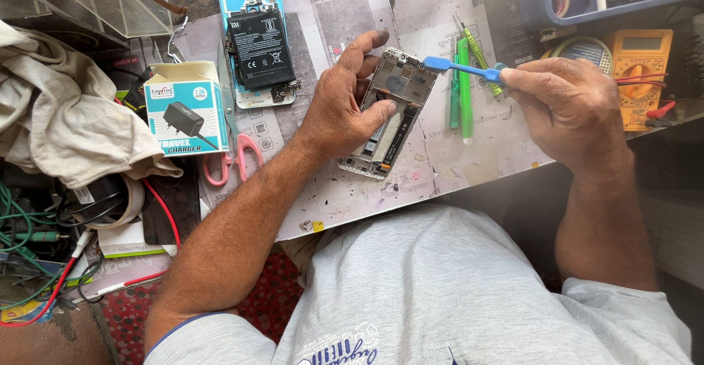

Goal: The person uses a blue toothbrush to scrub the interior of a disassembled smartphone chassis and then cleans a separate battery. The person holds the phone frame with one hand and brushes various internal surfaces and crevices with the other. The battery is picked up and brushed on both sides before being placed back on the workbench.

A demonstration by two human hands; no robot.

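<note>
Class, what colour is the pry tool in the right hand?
Blue pry tool, held by the right hand; head view.

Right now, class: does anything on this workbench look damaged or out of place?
The paper mat is stained and torn at its edges. The opened phone under the left hand lies askew on it. Nothing looks spilled.
</note>
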